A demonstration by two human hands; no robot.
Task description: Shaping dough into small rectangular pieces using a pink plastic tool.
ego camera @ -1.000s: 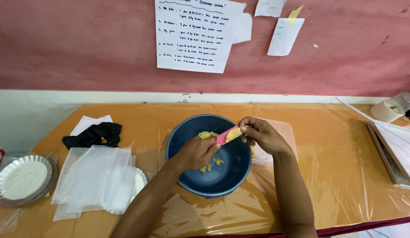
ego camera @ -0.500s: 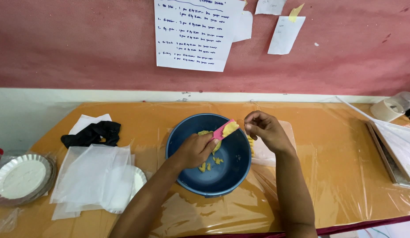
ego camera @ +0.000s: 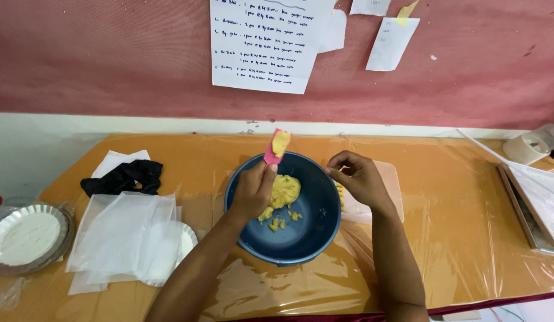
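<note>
Left hand (ego camera: 253, 192) grips pink spatula (ego camera: 275, 147) above blue bowl (ego camera: 315, 235).

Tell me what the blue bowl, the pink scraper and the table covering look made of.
Blue bowl: probably plastic, matte, evenly coloured. Pink scraper in the left hand: likely flexible plastic or silicone, smeared with yellow dough. Table covering: clear plastic film, glossy and wrinkled.
</note>
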